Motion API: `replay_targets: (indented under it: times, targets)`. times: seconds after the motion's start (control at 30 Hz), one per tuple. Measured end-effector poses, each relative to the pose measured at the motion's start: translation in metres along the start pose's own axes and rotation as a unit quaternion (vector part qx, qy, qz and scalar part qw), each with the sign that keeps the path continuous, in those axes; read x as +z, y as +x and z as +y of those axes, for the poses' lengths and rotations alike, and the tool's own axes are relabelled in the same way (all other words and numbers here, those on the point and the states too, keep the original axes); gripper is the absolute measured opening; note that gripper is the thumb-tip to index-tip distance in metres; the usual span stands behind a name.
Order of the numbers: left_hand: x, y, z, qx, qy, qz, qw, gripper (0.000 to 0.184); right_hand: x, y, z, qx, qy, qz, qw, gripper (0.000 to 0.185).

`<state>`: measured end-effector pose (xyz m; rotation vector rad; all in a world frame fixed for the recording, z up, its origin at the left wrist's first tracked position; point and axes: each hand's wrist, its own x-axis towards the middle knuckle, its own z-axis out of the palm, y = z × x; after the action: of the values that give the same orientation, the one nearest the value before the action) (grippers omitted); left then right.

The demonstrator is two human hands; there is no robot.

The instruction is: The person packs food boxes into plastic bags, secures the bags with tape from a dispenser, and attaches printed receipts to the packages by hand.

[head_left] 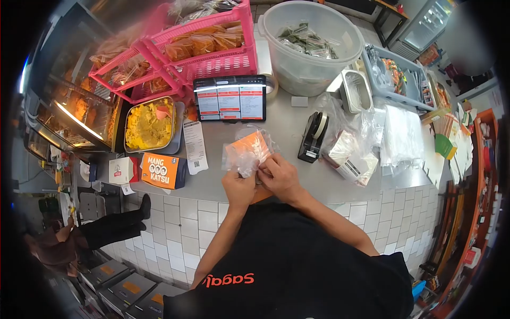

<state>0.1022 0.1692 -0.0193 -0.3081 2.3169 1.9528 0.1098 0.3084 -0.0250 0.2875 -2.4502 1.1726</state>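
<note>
In front of my chest, both hands grip the gathered near end of a clear plastic bag (245,164). Inside the bag shows an orange packet or box (243,144) with white marks; its exact kind is unclear. My left hand (239,187) is closed, fingers pinching the plastic. Close beside it, my right hand (280,175) pinches the same bunched plastic. Past the bag stands a tablet (230,101) with red and white panels on its screen. A printed receipt (195,149) lies left of the bag, and a black tape dispenser (312,137) is to the right.
Left are an orange carton (163,171), a yellow food tray (151,127), pink baskets (215,66) and a heated display case (79,117). A large clear tub (308,69) stands behind. Right lie plastic bags (401,138) and a blue-grey crate (398,95). Someone in dark trousers (114,226) is at left.
</note>
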Motion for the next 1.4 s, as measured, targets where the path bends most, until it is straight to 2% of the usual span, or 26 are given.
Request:
replay_targets:
  times: [0.03, 0.07, 0.1, 0.13, 0.27, 0.33, 0.43, 0.47, 0.53, 0.63, 0.8, 0.9, 1.03, 1.4]
  targets:
    - [0.003, -0.002, 0.002, -0.001, 0.003, -0.002, 1.000, 0.013, -0.002, 0.001, -0.001, 0.012, 0.022, -0.014, 1.000, 0.015]
    - [0.008, -0.005, 0.004, 0.043, -0.051, 0.031, 0.997, 0.010, -0.004, 0.001, 0.000, 0.014, 0.023, -0.011, 1.000, 0.015]
    - [0.011, -0.006, 0.006, 0.087, -0.103, 0.064, 0.989, 0.007, -0.006, 0.002, 0.001, 0.053, 0.082, -0.028, 0.995, 0.016]
    - [0.011, -0.005, 0.006, 0.088, -0.100, 0.061, 0.989, 0.007, -0.008, 0.003, 0.002, 0.091, 0.141, -0.044, 0.985, 0.017]
    - [0.010, -0.002, 0.012, 0.031, -0.160, 0.045, 0.986, 0.016, -0.015, 0.008, 0.008, 0.167, 0.204, -0.057, 0.963, 0.017]
    - [0.012, 0.001, 0.012, 0.007, -0.180, 0.029, 0.983, 0.022, -0.011, 0.011, 0.007, 0.275, 0.323, -0.018, 0.905, 0.015]
    - [0.014, 0.008, 0.000, 0.061, -0.179, 0.030, 0.982, 0.030, -0.003, 0.014, 0.003, 0.303, 0.374, 0.039, 0.876, 0.015]
    - [0.012, 0.009, -0.001, 0.058, -0.178, 0.023, 0.982, 0.031, -0.004, 0.013, 0.003, 0.303, 0.375, 0.040, 0.875, 0.015]
    - [0.010, 0.010, -0.002, 0.054, -0.177, 0.019, 0.982, 0.032, -0.010, 0.010, 0.000, 0.257, 0.276, -0.019, 0.926, 0.015]
    - [0.010, 0.010, -0.001, 0.046, -0.184, 0.011, 0.982, 0.029, -0.012, 0.004, -0.004, 0.221, 0.233, -0.009, 0.947, 0.014]
    - [0.015, 0.007, 0.010, 0.053, -0.191, 0.014, 0.980, 0.021, -0.014, 0.001, 0.000, 0.196, 0.212, -0.025, 0.957, 0.013]
    - [0.013, 0.008, 0.005, 0.047, -0.176, 0.007, 0.983, 0.027, -0.013, 0.000, 0.001, 0.189, 0.216, -0.025, 0.958, 0.013]
    - [0.013, 0.008, 0.005, 0.049, -0.168, 0.006, 0.985, 0.028, -0.016, 0.003, -0.002, 0.214, 0.214, -0.045, 0.952, 0.014]
    - [0.014, 0.008, 0.006, 0.055, -0.177, 0.016, 0.983, 0.026, -0.015, 0.003, -0.001, 0.197, 0.202, -0.036, 0.959, 0.013]
